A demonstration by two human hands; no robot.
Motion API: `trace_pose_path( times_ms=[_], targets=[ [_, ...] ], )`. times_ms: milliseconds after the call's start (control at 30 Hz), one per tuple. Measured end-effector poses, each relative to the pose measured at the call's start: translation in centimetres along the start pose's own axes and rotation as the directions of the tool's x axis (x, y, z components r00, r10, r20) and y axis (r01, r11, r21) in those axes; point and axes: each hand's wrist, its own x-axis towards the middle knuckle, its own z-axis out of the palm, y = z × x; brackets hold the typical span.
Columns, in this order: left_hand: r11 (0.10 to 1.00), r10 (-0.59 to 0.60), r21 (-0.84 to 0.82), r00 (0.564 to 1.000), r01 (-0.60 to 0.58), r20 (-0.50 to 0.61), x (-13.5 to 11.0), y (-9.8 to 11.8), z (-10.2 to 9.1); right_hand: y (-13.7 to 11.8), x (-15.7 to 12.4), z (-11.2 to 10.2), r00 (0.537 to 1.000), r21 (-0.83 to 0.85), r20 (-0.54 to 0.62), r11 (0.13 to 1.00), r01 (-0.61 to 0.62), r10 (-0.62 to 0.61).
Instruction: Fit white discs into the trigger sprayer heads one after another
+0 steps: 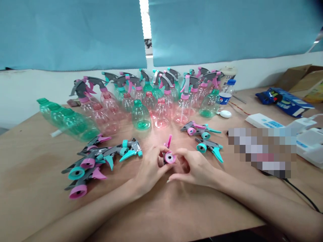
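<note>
My left hand (151,168) and my right hand (194,166) meet at the middle of the wooden table (37,208). Together they pinch a pink spray trigger head (168,154), its pink cap facing me and its lever pointing up. A heap of grey trigger heads (98,159) with pink and teal caps lies to the left of my left hand. A smaller group of trigger heads (203,137) lies just beyond my right hand. Behind them stand several clear pink and green spray bottles (151,104), some with triggers fitted, some bare.
Green bottles (68,121) lie on their sides at the left. At the right are a white device (262,120), a blue packet (285,101), a cardboard box (302,79), a blurred patch and a black cable (300,193). Blue curtains hang behind.
</note>
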Motion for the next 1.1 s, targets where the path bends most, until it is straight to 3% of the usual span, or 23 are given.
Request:
trace_pose_path(
  times_ms=[100,300,600,800,967,1100],
  targets=[
    [0.998,0.014,-0.069,0.999,-0.011,0.035,-0.1,-0.1,0.1,-0.3,0.2,0.0,0.999,-0.076,0.006,0.996,0.048,-0.048],
    [0.993,0.005,-0.121,0.999,-0.001,0.035,0.0,0.2,-0.1,-0.4,0.3,0.0,0.999,-0.133,0.045,0.991,0.027,-0.021],
    [0.987,0.07,-0.143,0.997,-0.067,0.012,0.1,0.1,-0.2,-0.3,0.3,-0.2,0.997,-0.245,-0.017,0.967,0.069,-0.075],
    [0.986,0.121,-0.114,0.993,-0.121,-0.004,0.0,-0.2,-0.1,-0.1,-0.2,0.1,0.999,-0.157,-0.022,0.987,0.02,-0.024],
    [0.991,0.108,-0.086,0.994,-0.106,0.03,0.0,0.1,-0.2,0.3,-0.5,0.5,0.999,-0.026,0.03,0.999,-0.026,0.027],
    [0.99,0.112,-0.095,0.992,-0.106,0.063,0.0,0.2,-0.3,0.3,-0.7,0.7,0.999,-0.015,-0.005,0.999,-0.052,0.052]
  ],
)
